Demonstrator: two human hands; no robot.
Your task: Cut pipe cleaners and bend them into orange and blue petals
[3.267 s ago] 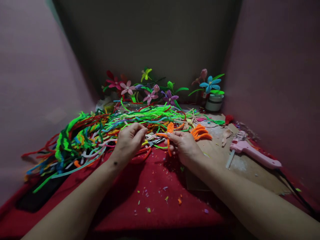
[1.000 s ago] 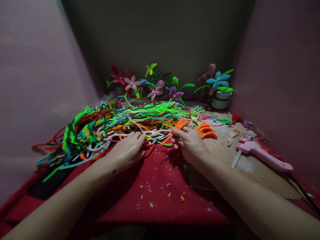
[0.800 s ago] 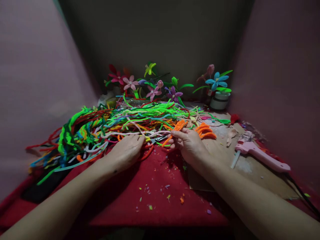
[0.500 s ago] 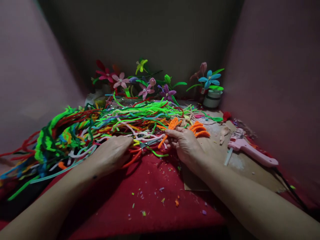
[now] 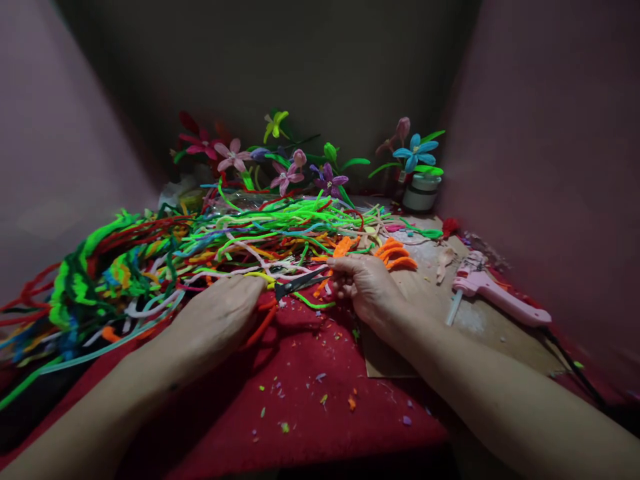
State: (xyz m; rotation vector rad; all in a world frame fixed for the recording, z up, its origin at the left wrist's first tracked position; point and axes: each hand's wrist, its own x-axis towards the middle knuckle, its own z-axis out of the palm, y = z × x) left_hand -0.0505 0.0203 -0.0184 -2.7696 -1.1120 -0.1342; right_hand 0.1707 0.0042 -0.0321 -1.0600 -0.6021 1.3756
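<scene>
My left hand (image 5: 233,300) is closed around the handle end of a pair of scissors (image 5: 295,285), whose dark blades point right. The blade tips reach close to the fingers of my right hand (image 5: 365,283). That hand pinches an orange pipe-cleaner petal (image 5: 344,247); its looped part shows above the fingers and an end pokes out below, beside the blades. The fingers hide the middle of it. Just right of my right hand several bent orange pipe-cleaner petals (image 5: 395,255) lie together on the cardboard.
A heap of coloured pipe cleaners (image 5: 270,227) spreads behind and left of my hands. A pink glue gun (image 5: 495,297) rests on the cardboard (image 5: 425,313) at right. Pipe-cleaner flowers (image 5: 285,177) stand along the back, one by a jar (image 5: 423,193). Snippets litter the red cloth (image 5: 295,400).
The scissors' blades have turned, looking darker, and their tips are nearer my right fingers. The orange petal sits slightly lower in my right hand. The whole view has shifted a little.
</scene>
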